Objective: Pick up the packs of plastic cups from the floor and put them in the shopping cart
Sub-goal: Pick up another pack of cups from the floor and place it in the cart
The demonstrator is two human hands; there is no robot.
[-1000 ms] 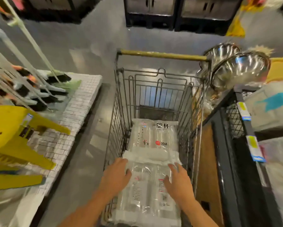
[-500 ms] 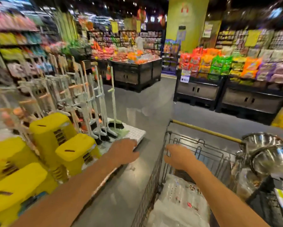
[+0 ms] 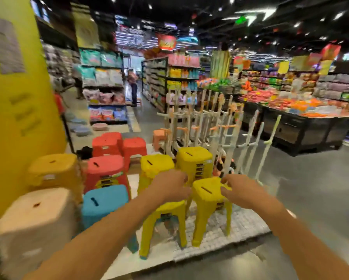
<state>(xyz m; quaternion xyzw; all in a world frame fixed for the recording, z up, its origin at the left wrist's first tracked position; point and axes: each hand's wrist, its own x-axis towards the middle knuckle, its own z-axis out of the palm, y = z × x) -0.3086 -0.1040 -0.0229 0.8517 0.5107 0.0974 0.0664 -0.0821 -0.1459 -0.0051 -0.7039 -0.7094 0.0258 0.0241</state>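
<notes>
Neither the shopping cart nor any pack of plastic cups is in view; the camera looks out over a store aisle. My left hand and my right hand are stretched forward at chest height, both empty, fingers loosely curled and slightly apart. They hover in front of stacked yellow plastic stools, without touching them as far as I can tell. The picture is blurred by motion.
Stacks of stools in yellow, red, blue and beige stand on a white tiled platform. A rack of mop handles rises behind. A yellow pillar is left, dark display bins right, grey floor between.
My hands let go of the cup pack laid in the cart and lifted away. The view swung up and left, so the cart and its packs left the frame.
</notes>
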